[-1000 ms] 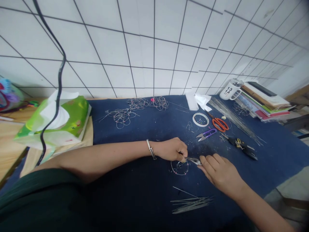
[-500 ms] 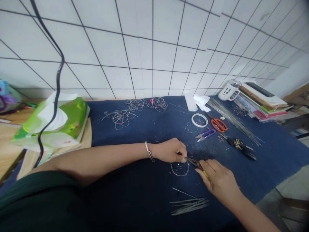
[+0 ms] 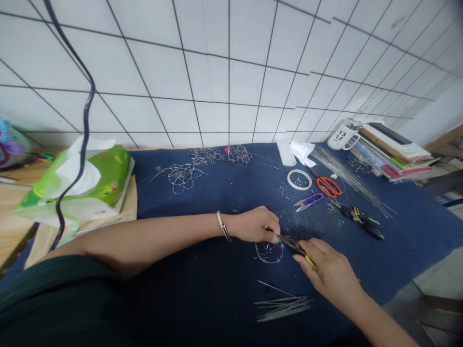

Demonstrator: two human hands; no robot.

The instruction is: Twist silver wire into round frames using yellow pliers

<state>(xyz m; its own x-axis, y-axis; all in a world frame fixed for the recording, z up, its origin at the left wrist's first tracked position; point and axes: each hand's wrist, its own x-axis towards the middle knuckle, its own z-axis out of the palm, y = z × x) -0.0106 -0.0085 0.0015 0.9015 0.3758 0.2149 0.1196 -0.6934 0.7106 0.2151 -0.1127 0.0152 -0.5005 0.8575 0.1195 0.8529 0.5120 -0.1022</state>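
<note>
My left hand (image 3: 257,224) is closed in a pinch on a thin wire ring (image 3: 268,262) strung with small pink beads, which hangs below the fingers. My right hand (image 3: 327,267) wraps around the yellow handles of a pair of pliers (image 3: 294,245). The plier jaws point left and meet the wire right at my left fingertips; the exact grip point is too small to make out. Below the ring, a bundle of straight wires (image 3: 284,307) lies on the dark blue cloth (image 3: 217,284).
Tangled beaded wire loops (image 3: 183,177) lie near the tiled wall. To the right are purple snips (image 3: 309,201), orange scissors (image 3: 328,186), a white ring of beads (image 3: 299,180), black pliers (image 3: 361,221), long wires (image 3: 347,176) and a mug (image 3: 342,137). A tissue pack (image 3: 108,180) sits left.
The right hand and the plier handles have shifted very slightly, with the yellow handle showing a little more. My left hand and the beaded ring stay nearly in place.
</note>
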